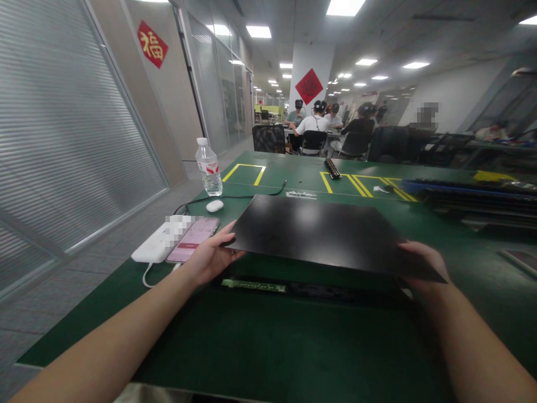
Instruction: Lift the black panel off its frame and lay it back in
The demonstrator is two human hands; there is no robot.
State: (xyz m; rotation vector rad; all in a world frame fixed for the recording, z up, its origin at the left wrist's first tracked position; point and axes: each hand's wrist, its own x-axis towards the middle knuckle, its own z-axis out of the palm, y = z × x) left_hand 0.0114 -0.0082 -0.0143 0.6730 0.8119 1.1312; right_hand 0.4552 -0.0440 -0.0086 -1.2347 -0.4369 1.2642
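Observation:
A thin black display panel [316, 229] is held up over the table, its dark glossy face catching light. My left hand [216, 252] grips its left edge, thumb on top and fingers underneath. At the right edge my right hand [425, 263] is closed on the panel, its fingers mostly hidden beneath. Below the panel's near edge shows a narrow green circuit board [254, 285] on a dark strip; whether it is joined to the panel I cannot tell.
On the green table [268, 347], a water bottle [208, 168], a white earbud case [215, 206], a phone [195, 238] and a white power bank [161, 240] stand left. Dark stacked panels [474, 201] lie right. Behind are yellow tape marks and seated people.

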